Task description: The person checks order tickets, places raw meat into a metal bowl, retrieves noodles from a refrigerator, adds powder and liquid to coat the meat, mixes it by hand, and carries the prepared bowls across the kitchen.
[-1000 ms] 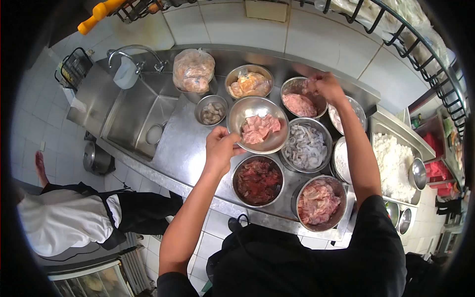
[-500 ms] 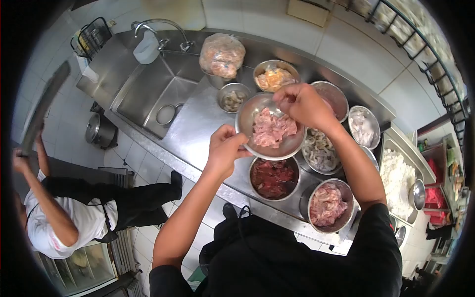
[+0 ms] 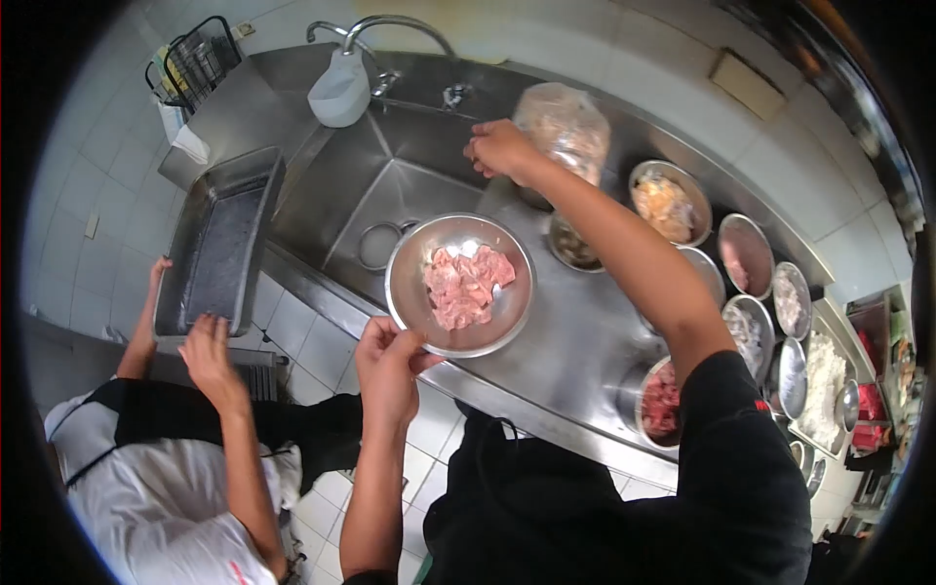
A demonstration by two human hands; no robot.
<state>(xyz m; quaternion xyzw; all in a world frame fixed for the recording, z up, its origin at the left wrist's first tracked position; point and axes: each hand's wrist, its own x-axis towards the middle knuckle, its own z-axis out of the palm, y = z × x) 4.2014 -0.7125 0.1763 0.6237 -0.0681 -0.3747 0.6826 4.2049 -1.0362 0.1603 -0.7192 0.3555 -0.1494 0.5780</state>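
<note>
My left hand (image 3: 388, 369) grips the near rim of a round steel bowl (image 3: 409, 327), thumb on the edge. Raw pinkish meat pieces (image 3: 466, 285) lie inside it. The bowl is held over the front edge of the steel sink (image 3: 429, 190). My right hand (image 3: 502, 153) reaches over the back right of the sink, fingers curled together; anything in them is too small to make out. Beside it stands a clear plastic bag (image 3: 565, 127) of pale food. The faucet (image 3: 454, 96) is behind and left of that hand.
At left a co-worker's hands (image 3: 213, 361) hold a deep metal tray (image 3: 222, 249) beside the sink. Several steel bowls of meat and seafood, one with red meat (image 3: 661, 402), stand on the counter (image 3: 565, 341) at right. A white container (image 3: 341, 90) hangs by the faucet.
My left hand has carried the bowl of meat left toward the sink. My right hand has left the bowl and moved toward the faucet. The co-worker has come closer with the tray.
</note>
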